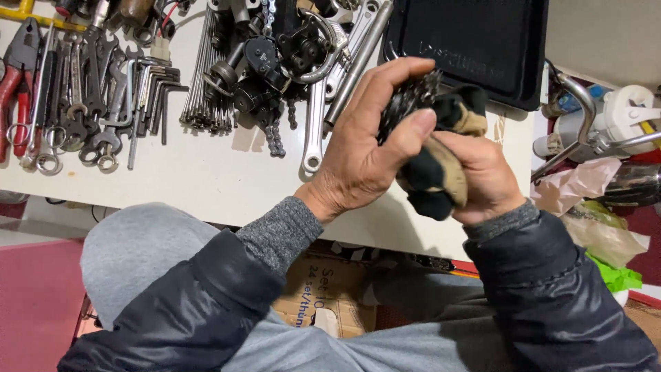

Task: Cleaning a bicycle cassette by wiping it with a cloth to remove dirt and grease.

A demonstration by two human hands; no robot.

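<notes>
Above the desk point(206, 186) edge: left hand point(365, 162) clenched on dark toothed gear cluster point(406, 103); right hand point(482, 179) pressing black-and-tan rag point(441, 172) against it. Wiping step judged underway; turning the cluster next needs a firm grip.

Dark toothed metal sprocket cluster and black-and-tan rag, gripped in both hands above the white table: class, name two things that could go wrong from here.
1. The left hand wraps bare skin around the dark toothed metal sprocket cluster; its teeth might nick the fingers.
2. The right hand bunches the black-and-tan rag against the teeth, so the cloth may snag. A slip could drop the cluster onto the white table.
</notes>
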